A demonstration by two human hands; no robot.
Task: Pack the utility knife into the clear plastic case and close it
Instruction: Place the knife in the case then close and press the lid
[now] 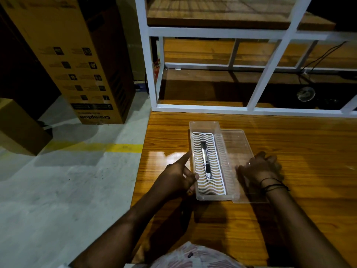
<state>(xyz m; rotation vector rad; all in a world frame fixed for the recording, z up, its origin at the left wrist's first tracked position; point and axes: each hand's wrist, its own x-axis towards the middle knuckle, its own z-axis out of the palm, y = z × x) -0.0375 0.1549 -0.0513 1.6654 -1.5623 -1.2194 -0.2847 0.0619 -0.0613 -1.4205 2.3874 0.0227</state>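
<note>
The slim silver-and-black utility knife (206, 161) is lying lengthwise on a white wavy-slatted plastic insert (216, 171) inside the clear rectangular plastic case (199, 197), so the packing step looks done and only the closing is left. The flat clear plastic lid (237, 144) is resting beside the case on its right, overlapping the case's right rim. The left hand (180, 177) is bracing the case's left wall, its fingers (186, 157) loose with the forefinger pointing along the rim, gripping nothing; this is probably steadying the case. The right hand (258, 169) is sitting on the lid with curled fingers, apparently taking hold of its near part, though a firm grip cannot be told. Everything is sitting on a glossy orange-brown wooden bench (289, 190), reflecting light. Behind it a white metal frame (257, 93) is standing; a tall brown cardboard box (77, 60) is standing on the grey concrete floor (67, 180) to the left.
</note>
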